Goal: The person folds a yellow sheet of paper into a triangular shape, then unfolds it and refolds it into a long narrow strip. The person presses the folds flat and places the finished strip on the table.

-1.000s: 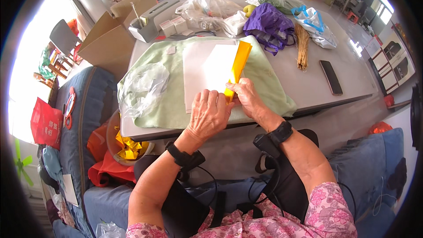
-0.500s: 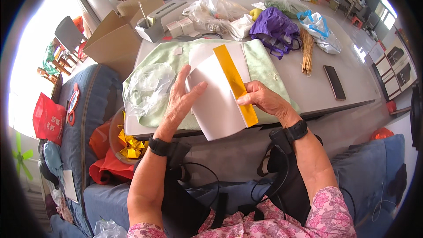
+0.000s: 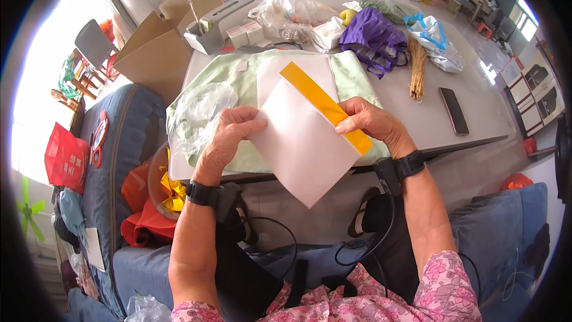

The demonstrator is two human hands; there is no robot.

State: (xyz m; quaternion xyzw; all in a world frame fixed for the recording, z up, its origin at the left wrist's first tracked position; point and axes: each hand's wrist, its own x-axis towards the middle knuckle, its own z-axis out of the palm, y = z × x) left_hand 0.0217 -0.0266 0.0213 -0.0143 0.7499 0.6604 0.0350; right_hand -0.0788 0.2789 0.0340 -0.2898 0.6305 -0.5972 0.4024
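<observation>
Both hands grip a white sheet (image 3: 304,143) with a yellow strip (image 3: 325,106) (tilted), raised over the counter's (image 3: 476,83) near edge: left hand (image 3: 229,137) pinching left edge, right hand (image 3: 372,122) clamping strip.

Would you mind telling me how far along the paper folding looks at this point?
Done: a yellow strip already shows folded along the white sheet. In hand: left hand and right hand hold it above the green cloth. Left: further folds, apparently.

White paper (image 3: 301,149) with a yellow strip (image 3: 325,106), pale green cloth (image 3: 238,74), purple bag (image 3: 372,39), pink floral sleeves (image 3: 441,289)
</observation>
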